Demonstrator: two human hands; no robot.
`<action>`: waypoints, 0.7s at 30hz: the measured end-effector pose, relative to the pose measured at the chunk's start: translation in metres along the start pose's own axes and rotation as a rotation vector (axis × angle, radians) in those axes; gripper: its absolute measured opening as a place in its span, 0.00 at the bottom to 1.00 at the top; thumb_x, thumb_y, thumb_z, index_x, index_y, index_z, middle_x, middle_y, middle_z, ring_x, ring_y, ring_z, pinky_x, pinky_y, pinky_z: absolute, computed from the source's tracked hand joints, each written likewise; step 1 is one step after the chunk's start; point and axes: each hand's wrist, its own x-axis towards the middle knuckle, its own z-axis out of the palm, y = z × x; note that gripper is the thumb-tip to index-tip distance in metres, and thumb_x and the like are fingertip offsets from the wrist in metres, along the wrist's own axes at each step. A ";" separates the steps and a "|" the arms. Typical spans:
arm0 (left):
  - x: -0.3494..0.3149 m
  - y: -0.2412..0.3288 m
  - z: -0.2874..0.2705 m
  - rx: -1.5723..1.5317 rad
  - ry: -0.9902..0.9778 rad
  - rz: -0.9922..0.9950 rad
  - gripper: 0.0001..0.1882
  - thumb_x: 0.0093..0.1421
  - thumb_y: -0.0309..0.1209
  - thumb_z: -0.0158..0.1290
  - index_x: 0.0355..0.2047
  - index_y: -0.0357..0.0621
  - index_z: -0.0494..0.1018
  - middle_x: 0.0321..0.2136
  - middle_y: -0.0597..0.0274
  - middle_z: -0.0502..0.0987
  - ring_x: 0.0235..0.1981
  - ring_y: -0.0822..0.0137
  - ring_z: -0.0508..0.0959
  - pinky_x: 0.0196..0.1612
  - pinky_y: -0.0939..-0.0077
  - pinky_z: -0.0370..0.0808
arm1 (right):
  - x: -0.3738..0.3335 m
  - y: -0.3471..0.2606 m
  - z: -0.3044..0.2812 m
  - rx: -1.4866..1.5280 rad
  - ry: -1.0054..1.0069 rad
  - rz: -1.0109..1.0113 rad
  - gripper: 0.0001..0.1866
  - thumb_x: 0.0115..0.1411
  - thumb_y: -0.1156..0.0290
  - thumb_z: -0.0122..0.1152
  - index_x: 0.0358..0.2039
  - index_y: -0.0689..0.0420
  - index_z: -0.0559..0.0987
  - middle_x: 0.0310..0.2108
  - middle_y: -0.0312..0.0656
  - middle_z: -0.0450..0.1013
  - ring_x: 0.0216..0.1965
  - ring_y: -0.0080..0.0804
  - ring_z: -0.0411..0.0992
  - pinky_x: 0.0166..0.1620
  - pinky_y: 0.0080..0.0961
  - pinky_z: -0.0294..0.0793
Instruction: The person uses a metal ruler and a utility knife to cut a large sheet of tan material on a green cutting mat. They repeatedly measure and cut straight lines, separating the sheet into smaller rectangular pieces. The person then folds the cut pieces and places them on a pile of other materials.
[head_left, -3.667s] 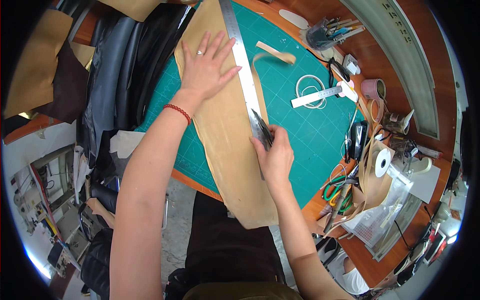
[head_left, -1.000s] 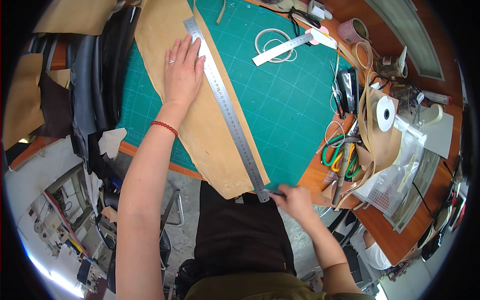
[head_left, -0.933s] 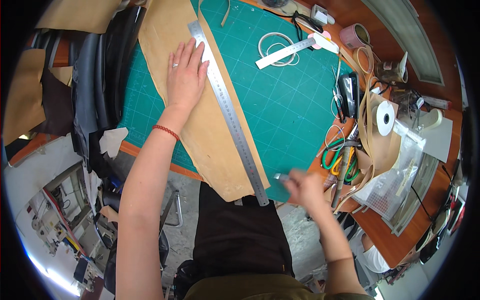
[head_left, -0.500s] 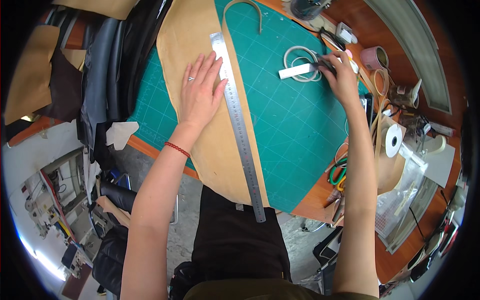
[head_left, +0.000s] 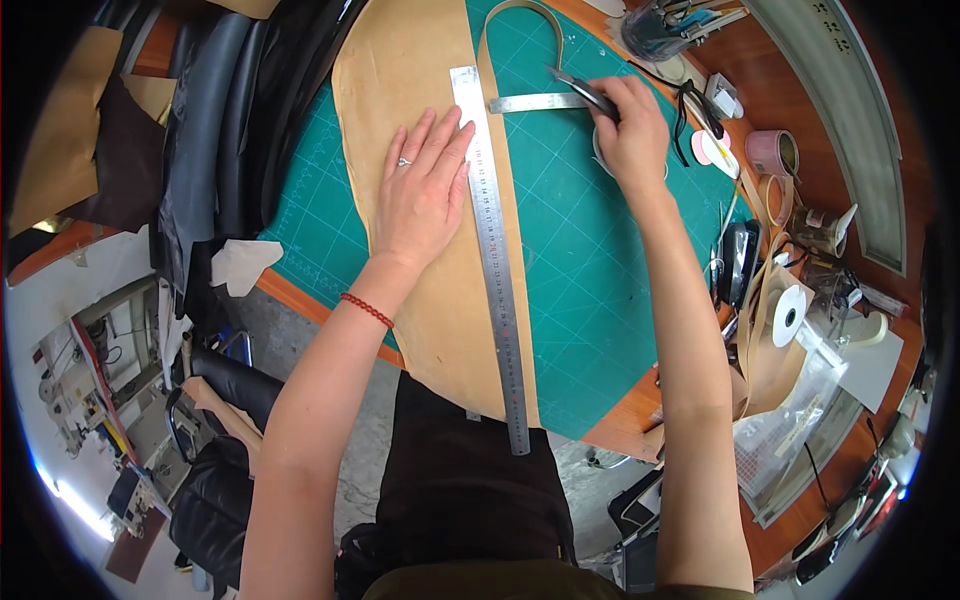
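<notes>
A large tan leather piece (head_left: 410,50) lies on the green cutting mat (head_left: 590,300). Along its right side runs a long steel ruler (head_left: 488,225), its near end jutting past the leather. My left hand (head_left: 420,195) rests flat on the leather, fingers spread, fingertips against the ruler's left edge. Closed fingers of my right hand (head_left: 632,135) grip a dark-handled tool with a pointed tip (head_left: 588,93) and a short steel ruler (head_left: 535,103). The short ruler's free end reaches the leather's right edge, near a narrow curled leather strip (head_left: 520,8). A pale ring-shaped item (head_left: 600,158) is mostly hidden under this hand.
Dark leather rolls (head_left: 215,130) lie at the left. Along the right side stand a pink tape roll (head_left: 772,152), a white spool (head_left: 789,315), a tool holder (head_left: 655,35) and clear plastic bags (head_left: 800,400). A leather scrap (head_left: 243,266) hangs at the table's left edge.
My right hand has moved left, bringing the short ruler and dark tool from above the pale ring to the leather's edge. My left hand keeps its place on the leather.
</notes>
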 end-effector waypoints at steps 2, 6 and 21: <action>-0.001 0.000 -0.001 -0.006 -0.007 -0.013 0.22 0.69 0.34 0.49 0.63 0.49 0.70 0.66 0.63 0.67 0.69 0.54 0.63 0.72 0.52 0.55 | 0.000 -0.001 0.007 -0.005 0.010 -0.004 0.10 0.53 0.75 0.66 0.37 0.49 0.82 0.35 0.37 0.74 0.40 0.41 0.73 0.40 0.39 0.74; -0.001 -0.001 0.001 -0.004 -0.004 -0.013 0.22 0.70 0.34 0.48 0.63 0.50 0.71 0.66 0.63 0.68 0.68 0.54 0.64 0.72 0.52 0.55 | -0.003 -0.002 0.014 0.005 0.036 -0.032 0.10 0.52 0.75 0.66 0.35 0.48 0.82 0.34 0.36 0.73 0.39 0.41 0.73 0.39 0.39 0.74; 0.003 0.002 0.005 0.088 -0.021 -0.003 0.22 0.69 0.35 0.48 0.62 0.51 0.69 0.66 0.65 0.66 0.69 0.57 0.62 0.72 0.52 0.55 | -0.001 0.004 0.013 0.038 0.043 -0.032 0.09 0.52 0.75 0.66 0.34 0.49 0.82 0.33 0.38 0.73 0.38 0.40 0.74 0.36 0.39 0.74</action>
